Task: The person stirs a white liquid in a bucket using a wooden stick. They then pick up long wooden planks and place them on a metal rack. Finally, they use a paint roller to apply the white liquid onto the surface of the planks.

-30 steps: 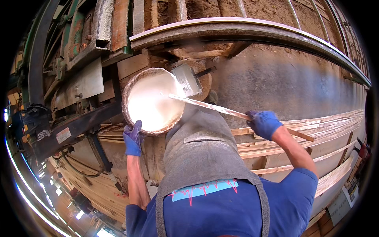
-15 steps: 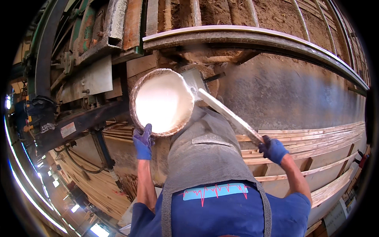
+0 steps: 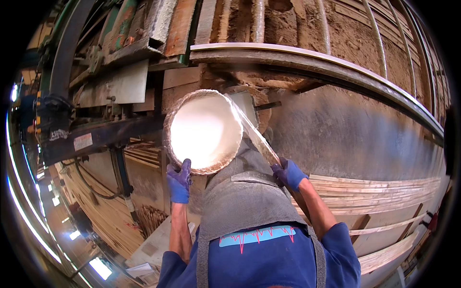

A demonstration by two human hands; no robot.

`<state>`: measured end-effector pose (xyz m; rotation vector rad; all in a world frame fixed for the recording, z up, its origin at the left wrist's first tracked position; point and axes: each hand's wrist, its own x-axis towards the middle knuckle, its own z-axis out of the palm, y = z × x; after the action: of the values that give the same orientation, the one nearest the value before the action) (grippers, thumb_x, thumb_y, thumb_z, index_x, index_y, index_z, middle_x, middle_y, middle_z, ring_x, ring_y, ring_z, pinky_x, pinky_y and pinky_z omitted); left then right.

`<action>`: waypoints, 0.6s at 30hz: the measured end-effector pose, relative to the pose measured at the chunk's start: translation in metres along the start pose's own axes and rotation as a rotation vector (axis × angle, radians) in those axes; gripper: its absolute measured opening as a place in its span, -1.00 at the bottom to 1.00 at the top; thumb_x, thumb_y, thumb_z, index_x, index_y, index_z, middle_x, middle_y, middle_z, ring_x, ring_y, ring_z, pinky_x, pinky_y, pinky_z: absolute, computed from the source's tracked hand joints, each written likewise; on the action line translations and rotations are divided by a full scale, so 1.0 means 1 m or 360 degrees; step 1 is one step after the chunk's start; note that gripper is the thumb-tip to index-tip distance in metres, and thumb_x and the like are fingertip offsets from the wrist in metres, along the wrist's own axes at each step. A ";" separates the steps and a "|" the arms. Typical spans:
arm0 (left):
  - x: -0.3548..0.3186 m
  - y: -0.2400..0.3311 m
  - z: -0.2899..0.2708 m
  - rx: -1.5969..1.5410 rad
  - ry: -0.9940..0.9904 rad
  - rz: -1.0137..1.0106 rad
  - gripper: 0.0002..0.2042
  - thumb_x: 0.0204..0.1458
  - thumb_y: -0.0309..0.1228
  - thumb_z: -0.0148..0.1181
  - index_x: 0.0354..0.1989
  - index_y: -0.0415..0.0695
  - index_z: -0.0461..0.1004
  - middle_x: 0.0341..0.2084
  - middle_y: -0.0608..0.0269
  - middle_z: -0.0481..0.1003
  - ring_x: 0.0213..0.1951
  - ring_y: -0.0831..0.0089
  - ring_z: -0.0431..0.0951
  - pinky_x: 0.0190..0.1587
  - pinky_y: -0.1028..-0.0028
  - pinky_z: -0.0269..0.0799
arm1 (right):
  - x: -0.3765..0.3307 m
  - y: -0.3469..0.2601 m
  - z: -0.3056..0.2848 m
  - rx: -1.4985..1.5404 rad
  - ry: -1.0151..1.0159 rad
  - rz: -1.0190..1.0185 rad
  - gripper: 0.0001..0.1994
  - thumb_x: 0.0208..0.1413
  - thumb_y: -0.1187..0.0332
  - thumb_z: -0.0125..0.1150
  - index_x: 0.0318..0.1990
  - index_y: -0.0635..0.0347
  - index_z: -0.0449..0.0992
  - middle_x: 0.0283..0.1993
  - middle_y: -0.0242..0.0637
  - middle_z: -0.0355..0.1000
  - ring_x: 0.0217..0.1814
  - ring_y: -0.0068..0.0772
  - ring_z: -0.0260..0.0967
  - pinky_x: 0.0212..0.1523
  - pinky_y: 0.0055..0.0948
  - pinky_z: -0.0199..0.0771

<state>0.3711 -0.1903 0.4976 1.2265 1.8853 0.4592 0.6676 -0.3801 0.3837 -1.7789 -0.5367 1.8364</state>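
A round bucket [image 3: 170, 144] with a crusted, rough rim stands in front of me. Its inside is bright white and partly glaring. My left hand [image 3: 179, 181], in a blue and dark glove, grips the near-left rim with the thumb over the edge. My right hand [image 3: 289, 174], gloved the same way, is closed round a white-smeared wooden stick [image 3: 257, 137]. The stick slants up to the left along the bucket's right rim. I cannot tell whether its far tip is inside the bucket. The stick's lower end passes beneath my right forearm.
A long pale rail [image 3: 297, 55] crosses beyond the bucket, with sawdust-covered bars behind it. Green and rusty machinery [image 3: 129, 29] and a dark steel beam [image 3: 105, 134] stand at left. Stacked wooden strips [image 3: 374, 192] lie at right; more boards [image 3: 96, 206] are at lower left.
My right hand has come left and inward, bringing the stick against the bucket's right rim. The left hand keeps its grip on the rim. The whole view has shifted slightly.
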 end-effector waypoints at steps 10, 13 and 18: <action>-0.017 -0.018 -0.008 -0.0268 0.0195 -0.0121 -0.55 -0.05 -0.12 0.43 -0.26 -0.23 0.40 -0.58 0.36 0.39 -0.69 0.63 0.28 -0.71 0.55 0.20 | 0.019 -0.026 0.010 0.0002 -0.0075 -0.0084 -0.68 0.25 0.21 0.08 -0.03 0.29 0.44 -0.51 -0.27 0.46 -0.58 -0.50 0.38 -0.51 -0.38 0.41; -0.021 -0.028 -0.016 -0.0254 0.0246 -0.0271 -0.56 -0.05 -0.13 0.43 -0.24 -0.24 0.41 -0.56 0.32 0.43 -0.71 0.61 0.30 -0.72 0.55 0.22 | 0.032 -0.012 0.022 -0.0080 -0.0080 -0.0169 -0.67 0.25 0.19 0.10 -0.02 0.27 0.45 -0.50 -0.28 0.48 -0.56 -0.52 0.38 -0.49 -0.40 0.41; 0.000 -0.078 -0.028 -0.0432 0.0269 -0.0316 -0.56 -0.06 -0.15 0.44 -0.21 -0.23 0.43 -0.52 0.28 0.48 -0.72 0.58 0.33 -0.74 0.54 0.23 | 0.049 0.011 0.056 0.0061 -0.0159 -0.0157 -0.65 0.27 0.13 0.09 -0.06 0.28 0.46 -0.49 -0.30 0.48 -0.50 -0.54 0.39 -0.47 -0.41 0.39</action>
<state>0.3031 -0.2223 0.4615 0.8356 1.9857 0.7021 0.6108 -0.3547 0.3415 -1.6136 -0.6122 1.8622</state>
